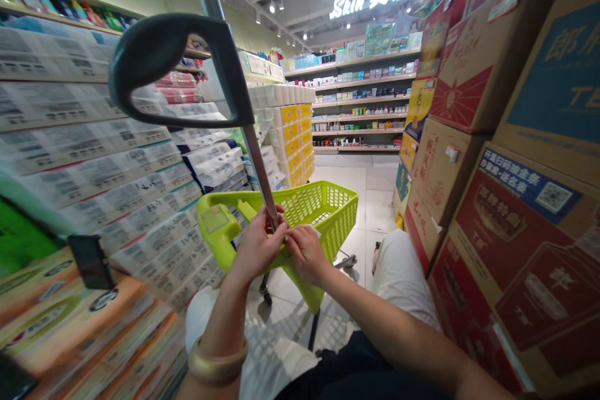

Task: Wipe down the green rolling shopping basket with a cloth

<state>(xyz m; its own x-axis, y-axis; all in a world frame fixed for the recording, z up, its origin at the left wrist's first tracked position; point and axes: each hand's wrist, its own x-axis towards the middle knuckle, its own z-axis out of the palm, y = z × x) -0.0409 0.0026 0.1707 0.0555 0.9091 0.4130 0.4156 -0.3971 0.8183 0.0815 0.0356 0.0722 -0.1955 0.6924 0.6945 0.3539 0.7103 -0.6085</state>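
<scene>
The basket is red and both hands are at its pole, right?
Not red: the head view shows the basket is lime green. The left hand and right hand are indeed at its pole.

One head-worn view, forward and down, close above left hand [255, 249] and right hand [307, 254], aisle [372, 190] beyond
</scene>
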